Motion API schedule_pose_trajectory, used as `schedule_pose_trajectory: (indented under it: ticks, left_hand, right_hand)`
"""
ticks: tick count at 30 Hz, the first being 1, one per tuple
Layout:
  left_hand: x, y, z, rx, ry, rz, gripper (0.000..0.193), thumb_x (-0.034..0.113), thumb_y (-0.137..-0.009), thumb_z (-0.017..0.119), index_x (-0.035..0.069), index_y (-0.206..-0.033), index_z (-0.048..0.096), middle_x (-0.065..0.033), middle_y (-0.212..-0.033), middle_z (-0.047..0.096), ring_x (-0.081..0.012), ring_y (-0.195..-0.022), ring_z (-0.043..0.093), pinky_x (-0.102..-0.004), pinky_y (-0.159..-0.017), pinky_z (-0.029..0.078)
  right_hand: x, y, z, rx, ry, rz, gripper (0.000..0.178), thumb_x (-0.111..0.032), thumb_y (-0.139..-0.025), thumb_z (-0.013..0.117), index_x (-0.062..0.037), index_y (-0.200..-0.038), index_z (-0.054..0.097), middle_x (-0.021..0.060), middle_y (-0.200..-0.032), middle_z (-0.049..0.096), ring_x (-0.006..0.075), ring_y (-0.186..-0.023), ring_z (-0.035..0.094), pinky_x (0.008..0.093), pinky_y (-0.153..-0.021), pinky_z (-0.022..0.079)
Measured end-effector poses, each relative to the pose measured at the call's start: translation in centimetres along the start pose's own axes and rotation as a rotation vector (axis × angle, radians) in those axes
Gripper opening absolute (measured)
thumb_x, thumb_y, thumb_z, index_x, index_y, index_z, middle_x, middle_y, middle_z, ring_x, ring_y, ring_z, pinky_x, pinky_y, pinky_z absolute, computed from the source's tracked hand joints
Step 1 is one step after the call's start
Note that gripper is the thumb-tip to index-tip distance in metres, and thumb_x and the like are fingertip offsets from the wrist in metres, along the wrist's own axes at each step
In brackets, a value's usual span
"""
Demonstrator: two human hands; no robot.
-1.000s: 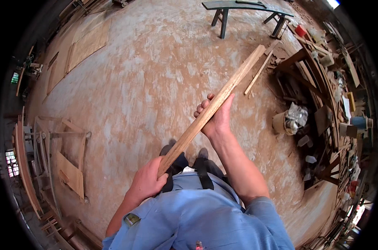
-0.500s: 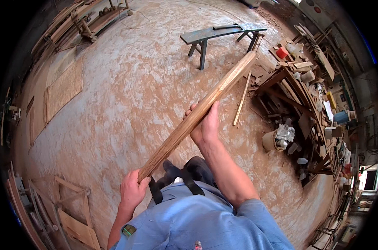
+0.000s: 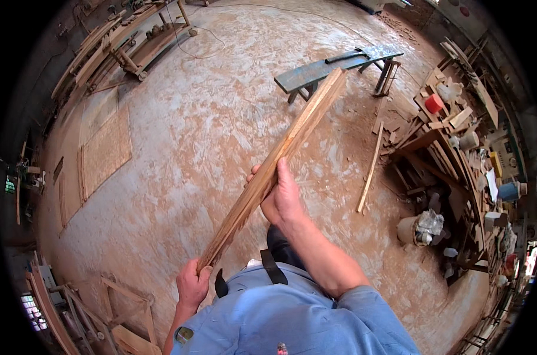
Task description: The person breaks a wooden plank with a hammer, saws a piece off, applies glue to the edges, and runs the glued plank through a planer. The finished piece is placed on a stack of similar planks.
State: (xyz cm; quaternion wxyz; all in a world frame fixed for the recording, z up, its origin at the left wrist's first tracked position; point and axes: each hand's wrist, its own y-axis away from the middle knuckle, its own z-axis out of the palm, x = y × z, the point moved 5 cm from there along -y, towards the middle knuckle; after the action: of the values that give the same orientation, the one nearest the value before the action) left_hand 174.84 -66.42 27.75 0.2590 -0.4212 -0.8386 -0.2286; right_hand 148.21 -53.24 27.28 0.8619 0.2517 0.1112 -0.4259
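A long brown wooden beam [image 3: 292, 136] slants across the view, its far end up and to the right. My left hand [image 3: 192, 286] is closed round its near lower end. Farther along, about the middle, my right hand [image 3: 285, 196] grips it from beneath, thumb along the near side and fingertips showing past the far edge. The beam's far end overlaps the view of a narrow blue bench [image 3: 315, 73], on which a dark long-handled tool [image 3: 346, 57] lies. Whether beam and bench touch I cannot tell; the beam seems held in the air.
At the right, a heap of scrap wood [image 3: 440, 148] stands with a red container [image 3: 434, 103] on it and a white bucket [image 3: 407, 231] beside it. A thin strip [image 3: 370, 171] lies on the floor. Flat panels [image 3: 107, 152] lie at left; a loaded wooden cart [image 3: 126, 59] stands behind.
The beam has swung a little to the left at its far end and stands somewhat steeper, both hands still on it. The bench and scrap heap have shifted rightward in view.
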Motion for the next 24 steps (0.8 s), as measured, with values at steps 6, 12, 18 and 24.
schedule_pose_trajectory:
  ticks: [6,12,18,24]
  left_hand:
    - [-1.5,-8.6,1.1,-0.111,0.091,-0.142,0.026,0.025,-0.084,0.057,-0.001,-0.087,0.059,-0.0201,-0.070,0.058,-0.0335,-0.066,0.061,-0.0389,-0.059,0.046]
    - [-2.9,-16.0,2.1,-0.160,0.256,-0.169,0.032,0.029,-0.087,0.053,-0.002,-0.081,0.058,-0.0175,-0.062,0.056,-0.0250,-0.058,0.059,-0.0366,-0.055,0.046]
    - [-3.1,-24.6,1.4,-0.209,0.439,-0.158,0.040,0.033,-0.091,0.049,-0.002,-0.075,0.057,-0.0096,-0.059,0.058,-0.0149,-0.054,0.058,-0.0307,-0.051,0.047]
    - [-4.2,-35.1,-1.0,-0.285,0.489,-0.158,0.041,0.034,-0.091,0.048,-0.002,-0.074,0.057,-0.0083,-0.059,0.059,-0.0148,-0.054,0.059,-0.0297,-0.051,0.047]
  right_hand:
    - [-2.8,-8.5,2.6,-0.054,0.175,0.033,0.033,-0.036,-0.096,0.050,-0.0035,-0.101,0.052,0.0110,-0.090,0.065,0.0214,-0.078,0.063,0.0364,-0.072,0.053]
    - [-4.7,-15.0,5.2,-0.033,0.312,0.015,0.023,-0.023,-0.095,0.053,-0.0020,-0.105,0.052,0.0115,-0.093,0.065,0.0198,-0.082,0.063,0.0356,-0.076,0.053]
    - [-5.0,-21.9,8.1,-0.063,0.427,0.019,0.026,-0.017,-0.091,0.058,-0.0020,-0.112,0.051,0.0080,-0.100,0.064,0.0142,-0.090,0.060,0.0295,-0.079,0.049]
    - [-4.8,-29.2,12.3,0.003,0.501,-0.033,0.030,-0.022,-0.092,0.057,-0.0034,-0.114,0.050,0.0076,-0.102,0.064,0.0143,-0.091,0.060,0.0305,-0.080,0.049]
